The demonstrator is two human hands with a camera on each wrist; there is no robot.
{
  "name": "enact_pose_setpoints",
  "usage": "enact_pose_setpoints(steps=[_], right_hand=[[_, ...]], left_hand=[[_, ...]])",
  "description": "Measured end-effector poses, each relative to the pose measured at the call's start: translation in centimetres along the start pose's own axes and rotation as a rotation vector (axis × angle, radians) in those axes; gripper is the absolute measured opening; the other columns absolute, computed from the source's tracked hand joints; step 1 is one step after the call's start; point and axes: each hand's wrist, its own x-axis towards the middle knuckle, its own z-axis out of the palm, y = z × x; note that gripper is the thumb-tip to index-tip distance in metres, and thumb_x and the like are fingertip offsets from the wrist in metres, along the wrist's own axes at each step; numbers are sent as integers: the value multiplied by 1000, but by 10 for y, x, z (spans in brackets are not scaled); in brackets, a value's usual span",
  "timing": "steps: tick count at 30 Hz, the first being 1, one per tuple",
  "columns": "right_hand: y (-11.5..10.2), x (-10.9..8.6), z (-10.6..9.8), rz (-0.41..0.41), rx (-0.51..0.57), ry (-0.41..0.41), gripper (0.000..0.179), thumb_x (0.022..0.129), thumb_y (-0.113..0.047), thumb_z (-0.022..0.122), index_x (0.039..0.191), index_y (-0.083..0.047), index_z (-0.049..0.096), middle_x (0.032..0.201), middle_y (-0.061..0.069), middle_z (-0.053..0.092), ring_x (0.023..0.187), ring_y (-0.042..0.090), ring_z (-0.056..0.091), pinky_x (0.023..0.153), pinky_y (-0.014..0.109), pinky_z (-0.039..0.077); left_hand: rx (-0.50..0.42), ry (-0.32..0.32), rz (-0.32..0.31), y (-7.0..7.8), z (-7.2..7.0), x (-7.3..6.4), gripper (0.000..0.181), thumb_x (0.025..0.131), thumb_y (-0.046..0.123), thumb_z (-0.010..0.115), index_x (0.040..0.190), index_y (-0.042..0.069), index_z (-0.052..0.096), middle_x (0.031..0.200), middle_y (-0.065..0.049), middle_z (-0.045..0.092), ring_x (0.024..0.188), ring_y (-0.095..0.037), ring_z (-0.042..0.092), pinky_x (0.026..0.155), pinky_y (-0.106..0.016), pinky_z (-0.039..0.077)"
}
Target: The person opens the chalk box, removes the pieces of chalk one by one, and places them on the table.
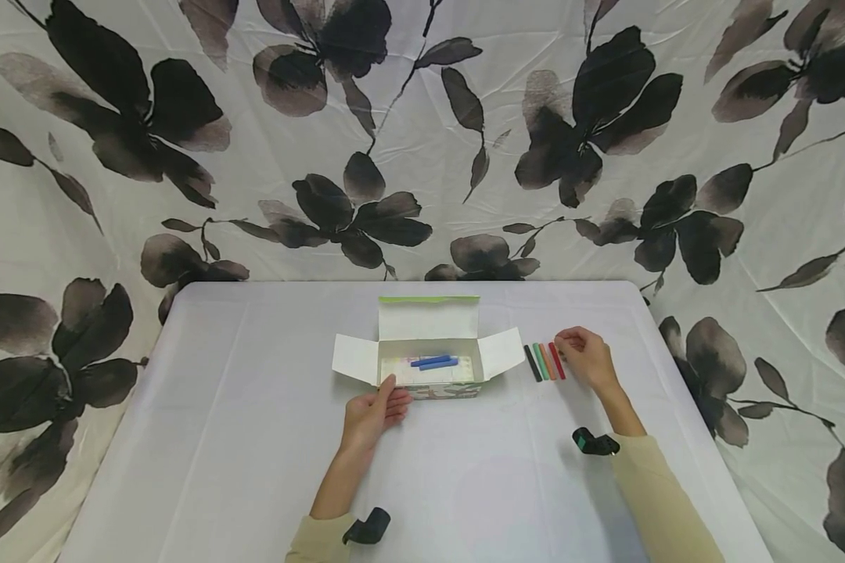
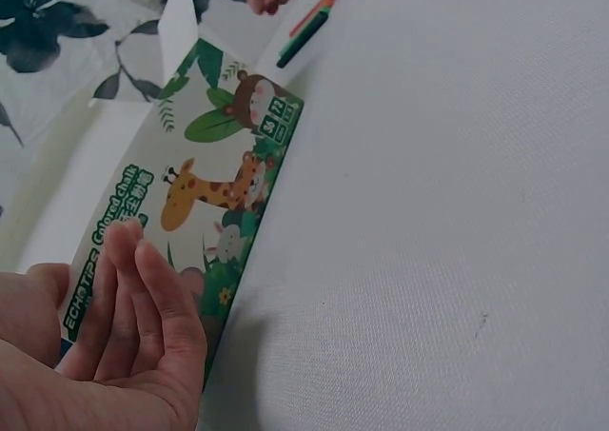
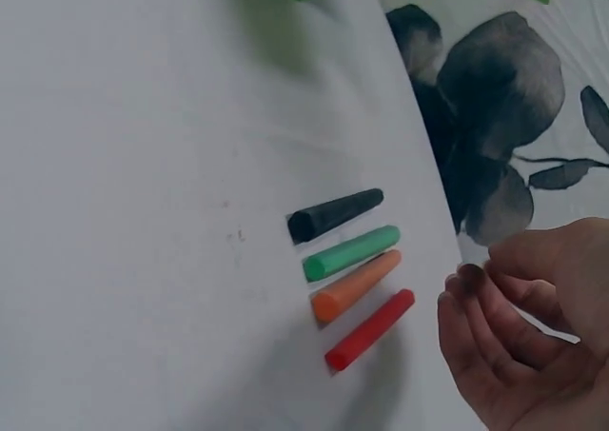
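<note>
A chalk box [image 1: 445, 391] with animal pictures and the words "Colored chalk" stands with its flaps spread. Two blue sticks of chalk [image 1: 434, 363] lie inside it. My left hand [image 1: 371, 414] holds the box's near left corner, thumb at the top edge and fingers along the printed front [image 2: 214, 193]. To the right of the box, black chalk [image 3: 335, 215], green chalk [image 3: 352, 252], orange chalk [image 3: 357, 286] and red chalk [image 3: 370, 330] lie in a row. Beside the red stick hovers my right hand [image 1: 586, 356], fingers loosely bent, apart from the chalk, with nothing visible between them.
A white cloth covers the table [image 1: 253, 438]. Behind it hangs a pale curtain [image 1: 479, 141] with dark flowers. The box's right flap [image 1: 501, 352] reaches out close to the black chalk.
</note>
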Motion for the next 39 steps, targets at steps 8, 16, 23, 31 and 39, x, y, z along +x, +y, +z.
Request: enact_pose_setpoints(steps=[8,16,23,31,39], right_hand=[[-28,4,-4,-64,108,-15,30,105,-20,62,117,8,65,111,29,69,102,40,69,81,27,61],[-60,6,-7,-132,168,-38,32,105,-23,63,116,7,64,109,27,69,100,38,70,81,21,59],[-87,3,-2,-146,144,-72,30,105,-23,63,118,4,65,111,24,70,98,31,71,81,18,56],[-105,3,10,-221,197,-141,24,104,-17,65,116,4,66,105,19,71,96,37,70,87,40,61],[-120,1,30,-324,158,-217,19,102,-11,66,113,4,68,103,20,72,94,38,70,80,40,62]], left_hand=[[-1,3,-1,-2,0,3,51,103,38,65,106,-13,71,96,-15,77,79,-13,72,73,-23,61],[11,11,8,-4,1,3,51,102,40,66,103,-11,72,94,-14,77,79,-15,73,72,-23,61],[-1,14,3,-4,1,2,51,102,39,66,103,-12,72,93,-14,77,78,-15,73,71,-22,61],[-2,13,-10,-3,0,2,51,102,40,67,106,-11,72,95,-14,78,77,-12,72,71,-21,61],[-15,6,-7,-4,-1,2,51,102,38,66,106,-12,72,94,-13,77,76,-10,71,70,-21,60]])
